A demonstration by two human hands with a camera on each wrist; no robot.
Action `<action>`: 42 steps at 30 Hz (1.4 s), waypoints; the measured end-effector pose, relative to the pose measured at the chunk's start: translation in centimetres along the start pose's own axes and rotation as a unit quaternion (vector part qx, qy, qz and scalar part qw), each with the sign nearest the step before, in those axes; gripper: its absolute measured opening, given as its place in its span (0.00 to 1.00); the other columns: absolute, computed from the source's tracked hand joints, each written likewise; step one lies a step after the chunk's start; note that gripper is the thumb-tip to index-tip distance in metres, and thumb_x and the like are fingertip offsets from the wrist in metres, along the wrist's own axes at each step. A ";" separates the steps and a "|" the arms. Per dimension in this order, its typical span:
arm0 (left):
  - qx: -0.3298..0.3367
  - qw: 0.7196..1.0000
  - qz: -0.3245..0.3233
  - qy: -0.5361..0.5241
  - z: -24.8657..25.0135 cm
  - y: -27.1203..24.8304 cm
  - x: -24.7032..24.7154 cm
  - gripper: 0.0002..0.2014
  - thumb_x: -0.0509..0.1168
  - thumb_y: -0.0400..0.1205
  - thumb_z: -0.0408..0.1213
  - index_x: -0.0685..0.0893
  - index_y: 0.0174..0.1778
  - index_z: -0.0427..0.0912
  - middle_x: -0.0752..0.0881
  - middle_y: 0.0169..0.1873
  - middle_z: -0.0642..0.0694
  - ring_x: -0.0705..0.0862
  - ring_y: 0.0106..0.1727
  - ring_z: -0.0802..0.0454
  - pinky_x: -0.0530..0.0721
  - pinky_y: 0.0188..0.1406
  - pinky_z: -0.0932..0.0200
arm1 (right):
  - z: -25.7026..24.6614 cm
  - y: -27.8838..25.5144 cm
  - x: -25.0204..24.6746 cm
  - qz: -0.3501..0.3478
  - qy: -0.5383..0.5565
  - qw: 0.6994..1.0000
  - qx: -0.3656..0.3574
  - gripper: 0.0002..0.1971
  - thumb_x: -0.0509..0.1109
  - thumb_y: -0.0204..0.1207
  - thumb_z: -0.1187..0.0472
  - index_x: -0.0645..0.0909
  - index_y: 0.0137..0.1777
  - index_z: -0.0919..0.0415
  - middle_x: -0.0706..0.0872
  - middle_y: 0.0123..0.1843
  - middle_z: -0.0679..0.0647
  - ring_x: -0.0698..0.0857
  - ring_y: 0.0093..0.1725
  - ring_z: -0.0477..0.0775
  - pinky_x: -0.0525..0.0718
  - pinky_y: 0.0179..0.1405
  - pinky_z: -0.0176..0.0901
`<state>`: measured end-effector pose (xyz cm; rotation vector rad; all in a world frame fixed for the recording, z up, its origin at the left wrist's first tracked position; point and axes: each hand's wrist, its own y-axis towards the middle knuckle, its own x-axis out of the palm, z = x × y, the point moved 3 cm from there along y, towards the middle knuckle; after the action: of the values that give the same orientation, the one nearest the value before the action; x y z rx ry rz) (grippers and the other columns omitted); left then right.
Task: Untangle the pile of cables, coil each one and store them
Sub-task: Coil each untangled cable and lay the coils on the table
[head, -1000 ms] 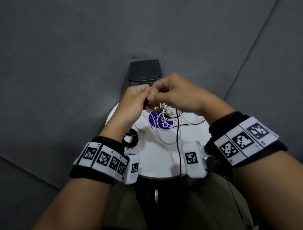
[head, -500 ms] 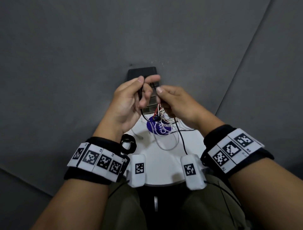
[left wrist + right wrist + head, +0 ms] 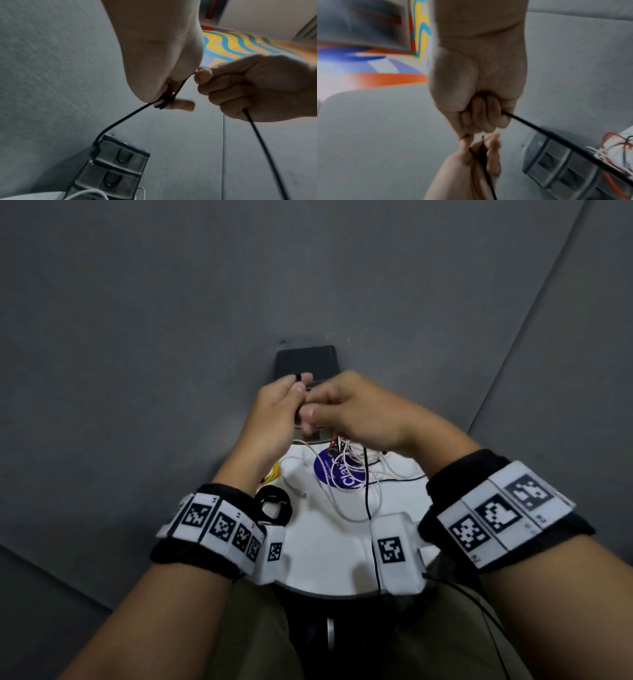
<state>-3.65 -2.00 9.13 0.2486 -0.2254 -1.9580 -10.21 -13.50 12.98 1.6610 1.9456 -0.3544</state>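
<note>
Both hands, apart 0.5 s ago, now meet above the tabletop (image 3: 329, 556): left hand (image 3: 274, 419) pinches black cable (image 3: 164, 102) loops, right hand (image 3: 356, 412) fisted on its tail. Coiling underway; white tangle (image 3: 349, 463) w/ other cables waits.

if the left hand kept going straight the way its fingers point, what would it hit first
Probably the dark drawer unit right beyond the left hand, which grips the black cable; the gap between them is unclear.
</note>
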 end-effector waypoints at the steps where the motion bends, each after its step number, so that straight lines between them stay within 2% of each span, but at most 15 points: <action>1: 0.010 1.000 -0.017 -0.008 0.1 -0.2 -0.1 0.14 0.53 0.91 0.30 0.84 0.47 0.35 0.83 0.28 0.51 0.77 0.25 0.58 0.73 0.25 0.65 | 0.1 0.5 -0.9 0.045 0.010 0.999 -0.010 0.14 0.68 0.82 0.61 0.86 0.41 0.72 0.88 0.39 0.65 0.81 0.35 0.53 0.79 0.40 0.52; 4: 0.022 0.996 -0.076 -0.039 1.3 -0.3 -0.1 0.18 0.52 0.90 0.30 0.81 0.39 0.27 0.73 0.19 0.45 0.64 0.20 0.55 0.62 0.19 0.66 | 1.3 1.3 -2.8 0.161 -0.009 0.987 -0.012 0.14 0.71 0.82 0.57 0.85 0.36 0.61 0.89 0.33 0.57 0.81 0.35 0.46 0.77 0.42 0.45; 6: 0.003 0.993 -0.109 -0.041 1.9 -0.4 -0.1 0.21 0.51 0.89 0.31 0.83 0.44 0.19 0.66 0.17 0.45 0.61 0.19 0.56 0.61 0.17 0.67 | 2.7 1.2 -3.4 0.224 0.002 0.974 -0.003 0.16 0.74 0.81 0.54 0.80 0.33 0.56 0.81 0.25 0.43 0.74 0.28 0.39 0.72 0.34 0.39; 9: -0.021 0.986 -0.160 -0.047 1.8 -0.9 -0.3 0.21 0.52 0.90 0.32 0.86 0.51 0.19 0.65 0.19 0.46 0.59 0.18 0.56 0.56 0.19 0.64 | 4.3 0.7 -3.0 0.256 0.047 0.966 0.012 0.17 0.74 0.83 0.55 0.76 0.34 0.58 0.71 0.20 0.39 0.66 0.22 0.37 0.65 0.25 0.31; 12: -0.036 0.978 -0.178 -0.107 1.2 -1.6 -0.4 0.21 0.54 0.90 0.34 0.81 0.57 0.15 0.74 0.22 0.46 0.63 0.19 0.56 0.54 0.24 0.56 | 4.5 0.0 -1.4 0.216 0.143 0.965 0.035 0.13 0.65 0.89 0.58 0.79 0.43 0.64 0.73 0.20 0.40 0.69 0.19 0.37 0.66 0.20 0.27; 15: -0.034 0.973 -0.133 -0.183 1.5 -1.6 -0.3 0.16 0.55 0.91 0.34 0.82 0.57 0.24 0.87 0.29 0.47 0.80 0.24 0.58 0.72 0.27 0.66 | 4.6 -0.1 0.8 0.168 0.210 0.961 0.069 0.15 0.57 0.92 0.60 0.80 0.57 0.72 0.73 0.25 0.46 0.67 0.21 0.39 0.65 0.20 0.31; 18: -0.028 0.964 -0.060 -0.258 1.6 -0.9 -0.4 0.15 0.54 0.92 0.33 0.80 0.66 0.28 0.93 0.42 0.41 0.90 0.38 0.57 0.84 0.38 0.69 | 4.0 -0.1 2.5 0.091 0.173 0.976 0.096 0.13 0.58 0.90 0.63 0.82 0.48 0.61 0.70 0.26 0.48 0.63 0.24 0.44 0.61 0.20 0.34; 20: -0.028 0.962 0.011 -0.272 1.1 -0.2 -0.9 0.15 0.57 0.92 0.35 0.81 0.65 0.26 0.94 0.46 0.38 0.92 0.44 0.54 0.87 0.42 0.69 | 2.7 -0.2 3.0 0.014 0.118 0.988 0.096 0.13 0.61 0.89 0.63 0.81 0.44 0.65 0.68 0.25 0.46 0.63 0.22 0.44 0.62 0.21 0.35; 25: -0.034 0.984 0.098 -0.144 0.1 0.6 -1.5 0.14 0.60 0.92 0.38 0.86 0.55 0.30 0.94 0.36 0.41 0.92 0.38 0.52 0.88 0.37 0.64 | 0.2 -0.2 2.7 -0.102 -0.017 0.992 0.079 0.12 0.68 0.85 0.64 0.83 0.44 0.74 0.73 0.22 0.41 0.68 0.24 0.45 0.67 0.25 0.39; 27: -0.035 0.996 0.070 -0.045 -0.1 0.4 -1.6 0.16 0.62 0.91 0.39 0.88 0.43 0.34 0.89 0.27 0.44 0.87 0.28 0.52 0.84 0.26 0.61 | -0.6 0.2 1.8 -0.066 -0.054 0.996 0.031 0.11 0.71 0.82 0.65 0.85 0.41 0.73 0.78 0.24 0.40 0.73 0.27 0.43 0.74 0.32 0.43; 29: -0.035 0.999 0.024 0.008 0.3 0.0 -1.5 0.22 0.62 0.91 0.39 0.83 0.30 0.35 0.81 0.19 0.42 0.76 0.17 0.53 0.72 0.16 0.66 | -0.8 0.7 0.5 0.002 -0.063 0.998 -0.011 0.10 0.74 0.79 0.64 0.86 0.39 0.69 0.89 0.32 0.46 0.83 0.34 0.46 0.82 0.42 0.51; 32: -0.075 0.997 -0.029 -0.003 1.1 -0.5 -1.1 0.19 0.59 0.89 0.35 0.83 0.36 0.27 0.72 0.15 0.41 0.63 0.12 0.55 0.57 0.14 0.68 | 0.3 1.2 -1.1 0.127 -0.036 0.991 -0.036 0.11 0.79 0.74 0.57 0.84 0.41 0.65 0.87 0.30 0.51 0.81 0.31 0.51 0.81 0.35 0.58; 34: -0.099 0.993 -0.054 -0.017 1.6 -0.6 -1.0 0.21 0.56 0.86 0.35 0.84 0.35 0.23 0.69 0.13 0.42 0.59 0.12 0.55 0.55 0.14 0.67 | 1.2 1.3 -1.2 0.174 -0.024 0.983 -0.048 0.12 0.79 0.74 0.53 0.82 0.43 0.61 0.80 0.26 0.44 0.73 0.29 0.45 0.73 0.31 0.49; 38: -0.118 0.992 -0.033 -0.037 1.8 -0.4 -1.2 0.20 0.55 0.84 0.34 0.81 0.32 0.26 0.71 0.14 0.44 0.61 0.11 0.57 0.58 0.13 0.67 | 2.9 1.0 0.3 0.176 -0.021 0.984 -0.011 0.18 0.70 0.78 0.42 0.84 0.37 0.55 0.85 0.32 0.58 0.76 0.33 0.50 0.79 0.36 0.58; 42: -0.132 0.983 0.009 -0.129 0.9 -0.5 -1.0 0.13 0.60 0.85 0.31 0.81 0.36 0.31 0.75 0.18 0.48 0.65 0.14 0.59 0.58 0.13 0.67 | 2.9 1.0 0.7 0.227 -0.010 0.974 0.006 0.20 0.68 0.83 0.47 0.79 0.33 0.58 0.75 0.27 0.53 0.71 0.31 0.47 0.74 0.33 0.55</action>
<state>-3.96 -0.82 9.96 -0.1816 -0.1329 -1.9743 -8.62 -14.23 10.39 2.0332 1.4871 -0.2017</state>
